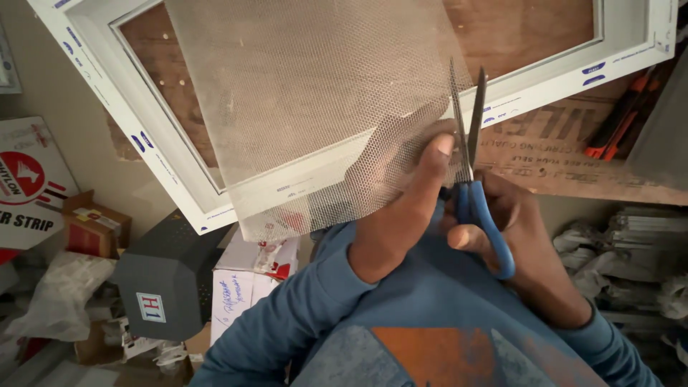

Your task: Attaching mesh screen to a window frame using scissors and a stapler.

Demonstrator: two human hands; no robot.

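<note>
Fingers of the left hand [401,208] pinched shut on the lower right corner of the mesh sheet [301,100], thumb on top, the other digits dimly visible through the weave beneath. Fingers of the right hand [516,236] curled closed through the blue handles of the scissors [469,172], thumb in the near loop. Blades parted a little, tips up and away from the body, standing right at the mesh's right edge, just beside the left thumb; whether steel already touches mesh cannot be told.

Mesh spread flat over the white window frame [179,186], stretching up and to the left from the pinching fingers, lower edge hanging past the frame's bottom rail. Long axis of the scissors near vertical in the view, running roughly along the right edge of the sheet. Left hand the nearer to the mesh, already gripping it; right hand just to the right, touching only the tool.

Frame lying on a brown wooden board [545,165]. Orange-handled tools [620,118] at far right on the board. Grey case [168,279] and cardboard boxes [251,279] on the floor below, lower left. Blue sleeves [287,322] filling the lower view.
</note>
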